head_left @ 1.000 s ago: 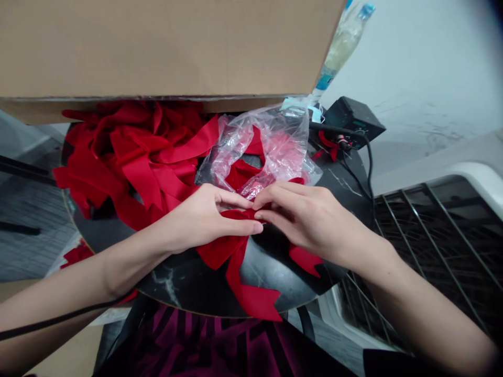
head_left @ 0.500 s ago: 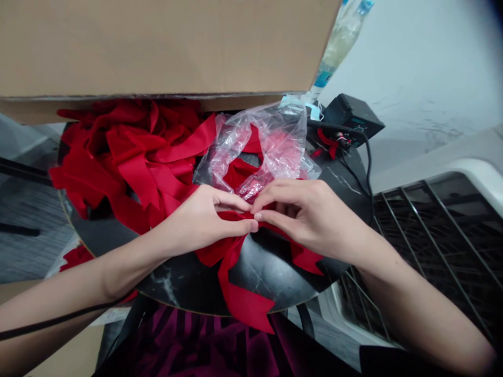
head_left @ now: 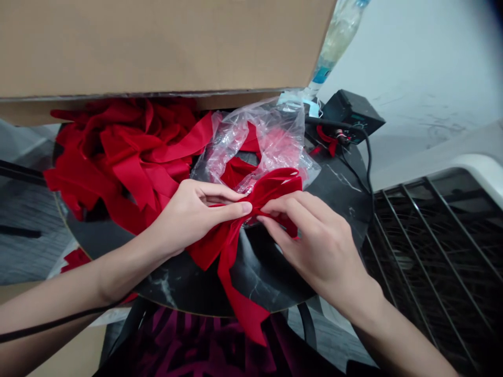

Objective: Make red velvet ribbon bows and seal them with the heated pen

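A red ribbon bow [head_left: 277,184] is between my two hands, its loops fanned out at the upper right and one long tail hanging over the near table edge. My left hand [head_left: 196,214] pinches the gathered middle of the bow between thumb and fingers. My right hand [head_left: 314,230] is closed at the right side of that middle, thumb and fingertips on the red fabric. Just behind the bow lies a clear plastic bag [head_left: 281,141] with red pieces in and around it. A heap of loose red ribbons [head_left: 137,152] spreads to the left.
A large cardboard box [head_left: 165,47] stands at the back of the round black marbled table [head_left: 165,283]. At the right rear are a black device with cables [head_left: 349,115] and a plastic bottle [head_left: 340,36]. A white-framed wire grille [head_left: 436,235] is at the right.
The bow's loops have come up into view at the upper right. My right hand has shifted slightly down and turned, while my left hand keeps its pinch on the middle.
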The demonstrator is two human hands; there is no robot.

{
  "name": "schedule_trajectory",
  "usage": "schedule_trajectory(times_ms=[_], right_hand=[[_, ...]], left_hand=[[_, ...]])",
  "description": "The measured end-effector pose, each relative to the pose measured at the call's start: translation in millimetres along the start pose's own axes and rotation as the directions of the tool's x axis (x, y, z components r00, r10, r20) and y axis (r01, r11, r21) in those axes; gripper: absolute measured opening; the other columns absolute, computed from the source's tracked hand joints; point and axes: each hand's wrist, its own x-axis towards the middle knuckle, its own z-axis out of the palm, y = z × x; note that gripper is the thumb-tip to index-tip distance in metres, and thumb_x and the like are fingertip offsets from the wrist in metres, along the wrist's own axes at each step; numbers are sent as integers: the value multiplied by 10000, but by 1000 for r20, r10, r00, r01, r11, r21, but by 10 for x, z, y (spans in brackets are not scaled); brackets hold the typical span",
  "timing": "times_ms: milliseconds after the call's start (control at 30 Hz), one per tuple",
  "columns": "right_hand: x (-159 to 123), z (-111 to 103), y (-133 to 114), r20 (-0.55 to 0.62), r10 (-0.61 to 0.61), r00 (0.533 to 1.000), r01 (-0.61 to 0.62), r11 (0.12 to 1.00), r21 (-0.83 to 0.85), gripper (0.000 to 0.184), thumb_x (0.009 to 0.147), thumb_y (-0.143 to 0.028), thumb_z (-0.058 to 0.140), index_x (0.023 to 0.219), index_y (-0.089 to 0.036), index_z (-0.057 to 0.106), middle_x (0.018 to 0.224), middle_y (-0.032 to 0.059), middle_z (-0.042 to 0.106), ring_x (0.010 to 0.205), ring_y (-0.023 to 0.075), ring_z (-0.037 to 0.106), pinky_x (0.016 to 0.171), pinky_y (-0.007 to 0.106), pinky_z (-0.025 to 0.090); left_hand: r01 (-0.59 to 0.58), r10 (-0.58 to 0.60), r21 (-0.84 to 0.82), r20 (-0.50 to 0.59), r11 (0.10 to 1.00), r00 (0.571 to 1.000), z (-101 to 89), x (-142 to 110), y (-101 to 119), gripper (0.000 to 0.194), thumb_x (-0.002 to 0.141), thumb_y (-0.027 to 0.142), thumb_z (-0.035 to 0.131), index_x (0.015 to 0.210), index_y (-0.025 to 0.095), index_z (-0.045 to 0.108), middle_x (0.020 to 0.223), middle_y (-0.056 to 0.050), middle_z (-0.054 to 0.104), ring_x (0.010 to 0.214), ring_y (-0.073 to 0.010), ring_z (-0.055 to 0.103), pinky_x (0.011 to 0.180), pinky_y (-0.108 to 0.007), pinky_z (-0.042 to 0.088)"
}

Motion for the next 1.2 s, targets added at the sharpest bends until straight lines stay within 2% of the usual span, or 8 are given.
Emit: schedule_trajectory(times_ms=[133, 267, 367, 567, 733, 933, 1100, 1200], right_hand=[[34, 32, 11, -22, 13, 1000, -12, 997, 76, 67, 986, -164, 595, 963, -202, 644, 916, 40, 699, 819, 169, 627, 767, 335, 503], [36, -11, 195, -47, -293, 955, 288, 953, -99, 159, 988, -116, 564, 1080, -203, 659, 1026, 72, 741, 885, 199, 642, 769, 370, 487], [33, -32, 297, -43, -413, 910, 398, 896, -196, 236, 968, -95, 583, 1159, -212, 658, 1082, 76, 760, 925, 227, 664, 759, 395, 490], [32, 146, -109, -222, 170, 960, -129, 974, 188, 105, 929, -248, 707, 1027, -218, 726, 916, 30, 791, 759, 167, 725, 756, 319, 596], [67, 364, -380, -204, 339, 918, -237, 884, 403, 135, 952, -206, 647, 1030, -211, 758, 985, 23, 808, 843, 172, 766, 822, 300, 625], [111, 299, -312, 26, 484, 875, -358, 609, 708, 81, 898, -236, 722, 901, -218, 801, 887, 16, 810, 778, 178, 766, 740, 282, 635], [76, 398, -268, 313, 522, 793, -442, 141, 886, 157, 815, -315, 813, 908, -196, 770, 765, 21, 784, 644, 168, 750, 673, 292, 648], [-48, 421, -297, 410, 477, 777, -515, 107, 851, 245, 756, -323, 861, 924, -186, 746, 765, 18, 773, 646, 152, 727, 644, 264, 622]], left_hand=[[70, -72, -75, -28, 995, 997, 26, -19, 53, 183, 685, 208, 903, 858, 204, 845, 866, -32, 833, 890, -245, 792, 842, -275, 634], [318, -316, -361, 65, 877, 946, 83, -28, 103, 121, 750, 230, 857, 819, 140, 816, 811, -94, 822, 813, -247, 802, 813, -299, 653], [255, -270, -408, 21, 877, 963, 113, -25, 98, 157, 765, 222, 849, 896, 142, 818, 851, -85, 826, 809, -219, 799, 827, -278, 648], [-93, 24, -223, -294, 970, 955, 142, -8, 85, 188, 710, 257, 900, 886, 237, 835, 912, 4, 829, 915, -200, 786, 862, -253, 634], [-125, 57, -201, -313, 971, 948, 149, -15, 93, 208, 690, 244, 907, 886, 219, 842, 871, -7, 826, 863, -209, 789, 821, -276, 647], [-77, 4, -305, -231, 949, 973, 88, -38, 112, 153, 720, 206, 887, 865, 219, 839, 836, -2, 823, 788, -168, 781, 761, -215, 634], [127, -167, -461, -47, 878, 985, 81, -31, 126, 141, 782, 257, 840, 877, 161, 803, 812, -56, 814, 625, -191, 758, 603, -279, 646], [7, -92, -465, -160, 885, 983, 69, -14, 134, 113, 764, 201, 854, 857, 170, 797, 790, -31, 809, 773, -212, 797, 777, -303, 664]])
